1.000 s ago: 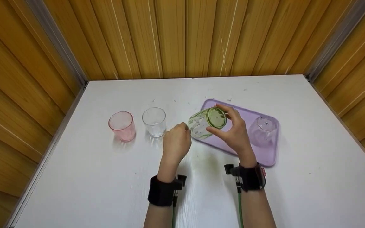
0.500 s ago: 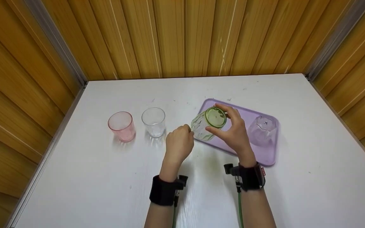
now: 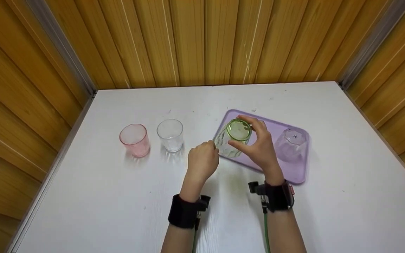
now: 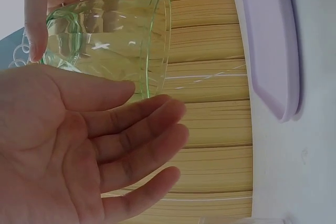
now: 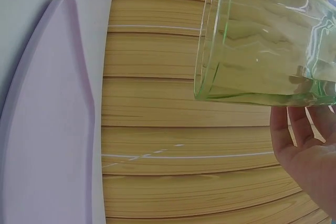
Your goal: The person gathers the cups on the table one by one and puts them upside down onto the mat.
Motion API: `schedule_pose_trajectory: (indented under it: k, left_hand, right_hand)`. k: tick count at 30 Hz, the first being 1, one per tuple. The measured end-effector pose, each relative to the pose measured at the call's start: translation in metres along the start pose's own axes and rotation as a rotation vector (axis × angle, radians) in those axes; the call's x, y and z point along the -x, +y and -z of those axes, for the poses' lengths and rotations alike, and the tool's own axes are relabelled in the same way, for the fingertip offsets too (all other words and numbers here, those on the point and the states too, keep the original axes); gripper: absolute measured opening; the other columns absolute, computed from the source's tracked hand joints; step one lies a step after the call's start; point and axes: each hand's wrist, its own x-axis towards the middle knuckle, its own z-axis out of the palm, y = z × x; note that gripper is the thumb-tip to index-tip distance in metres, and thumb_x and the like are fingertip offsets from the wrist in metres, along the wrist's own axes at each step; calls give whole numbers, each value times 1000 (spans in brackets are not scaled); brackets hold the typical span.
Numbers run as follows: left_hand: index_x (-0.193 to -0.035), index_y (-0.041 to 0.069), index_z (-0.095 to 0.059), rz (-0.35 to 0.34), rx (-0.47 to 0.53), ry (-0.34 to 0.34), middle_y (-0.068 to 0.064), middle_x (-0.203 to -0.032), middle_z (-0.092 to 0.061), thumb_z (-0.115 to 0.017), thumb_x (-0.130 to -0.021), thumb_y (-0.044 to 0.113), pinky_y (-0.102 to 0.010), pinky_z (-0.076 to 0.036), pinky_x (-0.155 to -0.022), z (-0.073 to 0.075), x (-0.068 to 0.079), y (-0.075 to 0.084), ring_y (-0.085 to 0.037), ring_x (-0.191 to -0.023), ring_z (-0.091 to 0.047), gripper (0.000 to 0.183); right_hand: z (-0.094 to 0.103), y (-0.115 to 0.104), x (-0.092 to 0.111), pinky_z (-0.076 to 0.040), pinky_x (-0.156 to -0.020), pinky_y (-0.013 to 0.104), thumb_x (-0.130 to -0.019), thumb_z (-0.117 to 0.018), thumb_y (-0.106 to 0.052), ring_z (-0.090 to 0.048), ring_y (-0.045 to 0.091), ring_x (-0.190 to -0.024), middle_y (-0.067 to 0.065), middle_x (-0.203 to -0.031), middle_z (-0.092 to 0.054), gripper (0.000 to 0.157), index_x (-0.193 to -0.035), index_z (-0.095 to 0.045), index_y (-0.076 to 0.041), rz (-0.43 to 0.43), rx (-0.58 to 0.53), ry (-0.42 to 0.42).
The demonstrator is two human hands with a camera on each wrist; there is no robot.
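Note:
A green-tinted drinking glass (image 3: 229,142) is held upside down, slightly tilted, over the left part of the purple tray (image 3: 296,174). My right hand (image 3: 258,146) grips it around the base, thumb on the near side and fingers on the far side. At its mouth, my left hand (image 3: 203,160) pinches the rim between thumb and index finger. In the left wrist view the other fingers of the left hand (image 4: 110,145) lie loosely bent beside the rim. The right wrist view shows the glass (image 5: 268,45) raised off the tray (image 5: 50,119).
An upside-down clear glass (image 3: 291,144) stands on the right part of the tray. To the left, a pink glass (image 3: 135,140) and a clear glass (image 3: 171,136) stand upright on the white table (image 3: 100,196). Wood-panelled walls (image 3: 188,42) enclose the back and sides.
The green glass has swung from a strong tilt to nearly upright, mouth down. My left hand has moved right and slightly nearer with its rim; my right hand has stayed at the base.

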Motion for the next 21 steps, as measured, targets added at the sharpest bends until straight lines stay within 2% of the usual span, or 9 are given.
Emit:
schedule_pose_trajectory:
  k: [6,12,15,18,21]
  left_hand:
    - [-73,6,-61,-17,-19,-11,-8,-69,-64,-61,-84,16,-38,-46,-53,-1,1,0,-26,-63,-63,14]
    - [-78,7,-63,2,34,-46,-8,-73,-66,-61,-85,19,-38,-48,-57,0,1,-3,-26,-67,-64,14]
    - [-82,7,-65,23,68,-47,-7,-77,-67,-60,-85,21,-38,-48,-60,2,0,-6,-26,-70,-64,15]
    - [-86,6,-66,46,90,-3,-8,-79,-67,-61,-85,21,-39,-48,-61,5,-1,-10,-26,-72,-64,16]
    - [-89,5,-66,89,71,87,-9,-80,-67,-62,-84,20,-39,-48,-62,7,-3,-16,-27,-73,-64,16]
  right_hand:
    - [-1,1,0,-36,-88,30,-65,-82,-22,-46,15,-107,1,-122,-57,65,-124,-54,-12,8,-4,-3]
    - [-1,4,1,-36,-88,29,-65,-82,-20,-46,15,-105,3,-120,-57,66,-124,-55,-11,-11,11,-6]
    - [-2,6,1,-37,-88,32,-63,-83,-19,-47,18,-105,5,-120,-57,67,-123,-55,-9,-25,24,-11]
    - [-3,9,0,-37,-87,38,-62,-84,-19,-48,23,-104,9,-118,-58,68,-122,-55,-6,-26,34,-14]
    - [-2,12,0,-37,-87,38,-62,-84,-20,-48,24,-104,9,-118,-58,67,-121,-56,-7,-43,36,-17]
